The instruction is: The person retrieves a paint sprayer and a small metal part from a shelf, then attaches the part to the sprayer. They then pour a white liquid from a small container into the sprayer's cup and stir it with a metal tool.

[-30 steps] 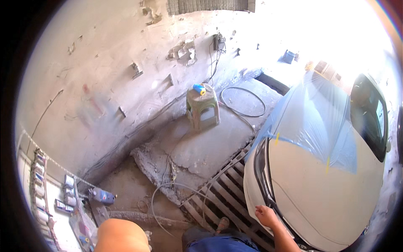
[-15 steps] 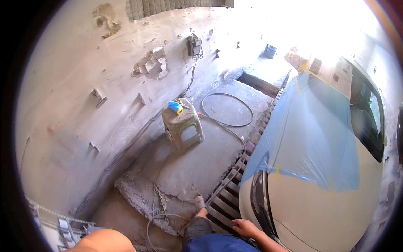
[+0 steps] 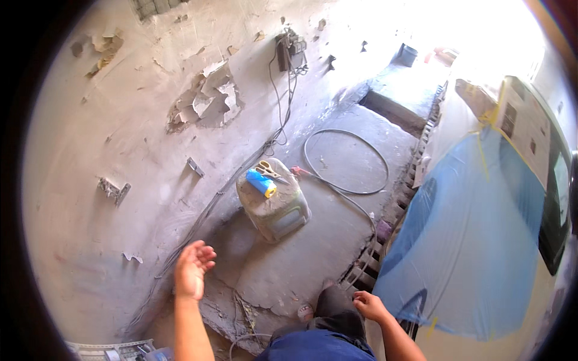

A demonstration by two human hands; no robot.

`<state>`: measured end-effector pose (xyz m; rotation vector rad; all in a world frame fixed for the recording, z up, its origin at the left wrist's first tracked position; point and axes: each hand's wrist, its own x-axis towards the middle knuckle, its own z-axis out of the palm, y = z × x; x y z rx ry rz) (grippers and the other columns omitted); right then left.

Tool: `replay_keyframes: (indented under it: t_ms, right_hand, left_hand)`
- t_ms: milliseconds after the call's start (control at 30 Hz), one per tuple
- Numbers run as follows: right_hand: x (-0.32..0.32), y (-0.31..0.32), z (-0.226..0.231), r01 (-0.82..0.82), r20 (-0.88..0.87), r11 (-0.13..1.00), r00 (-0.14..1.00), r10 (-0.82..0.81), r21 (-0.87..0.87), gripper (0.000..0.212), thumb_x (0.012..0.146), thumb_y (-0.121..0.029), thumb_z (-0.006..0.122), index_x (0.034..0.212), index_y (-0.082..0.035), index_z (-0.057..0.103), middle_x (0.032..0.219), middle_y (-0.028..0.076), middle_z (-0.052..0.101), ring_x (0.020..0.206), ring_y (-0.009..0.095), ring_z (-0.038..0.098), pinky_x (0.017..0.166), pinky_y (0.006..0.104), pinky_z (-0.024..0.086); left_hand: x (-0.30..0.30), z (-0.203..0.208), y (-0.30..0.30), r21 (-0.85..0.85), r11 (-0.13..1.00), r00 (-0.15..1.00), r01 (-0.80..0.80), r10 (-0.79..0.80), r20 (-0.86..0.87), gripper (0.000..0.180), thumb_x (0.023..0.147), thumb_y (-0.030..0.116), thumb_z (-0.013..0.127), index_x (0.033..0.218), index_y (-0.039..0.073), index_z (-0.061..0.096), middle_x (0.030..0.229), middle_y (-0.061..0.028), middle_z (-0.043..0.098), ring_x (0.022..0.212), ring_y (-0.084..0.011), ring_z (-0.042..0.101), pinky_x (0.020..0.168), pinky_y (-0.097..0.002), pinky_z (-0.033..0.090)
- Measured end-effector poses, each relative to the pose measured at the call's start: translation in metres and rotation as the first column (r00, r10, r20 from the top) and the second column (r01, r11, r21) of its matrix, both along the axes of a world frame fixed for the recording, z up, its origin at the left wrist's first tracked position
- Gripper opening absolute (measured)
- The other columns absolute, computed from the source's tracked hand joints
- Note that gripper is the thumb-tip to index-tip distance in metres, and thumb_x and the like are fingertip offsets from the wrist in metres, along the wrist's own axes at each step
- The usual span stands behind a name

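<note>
Reaching forward, my left hand (image 3: 194,268) hangs open and empty, short of the stool (image 3: 274,201) where the blue roll (image 3: 261,182) lies beside scissors (image 3: 269,169). My right hand (image 3: 368,304) rests loosely curled, holding nothing, near the car's blue masking film (image 3: 475,240). I judge the roll light and firm, best pinched round its middle.
</note>
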<state>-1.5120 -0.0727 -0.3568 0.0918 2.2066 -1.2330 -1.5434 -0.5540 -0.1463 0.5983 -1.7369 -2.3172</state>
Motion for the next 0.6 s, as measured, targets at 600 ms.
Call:
replay_keyframes:
  t_ms: [600]
  right_hand:
    - [-0.573, -0.291, -0.134, -0.225, 0.287, 0.955, 0.918, 0.274, -0.191, 0.076, 0.087, -0.04, 0.065, 0.141, 0.001, 0.03, 0.139, 0.023, 0.041, 0.125, 0.03, 0.043, 0.102, 0.0389, 0.035]
  left_hand:
    - [-0.289, -0.369, -0.034, -0.207, 0.951, 0.638, -0.231, 0.309, 0.706, 0.108, 0.073, 0.055, 0.073, 0.147, 0.003, 0.013, 0.148, -0.023, 0.023, 0.137, -0.0327, 0.027, 0.108, -0.0432, 0.028]
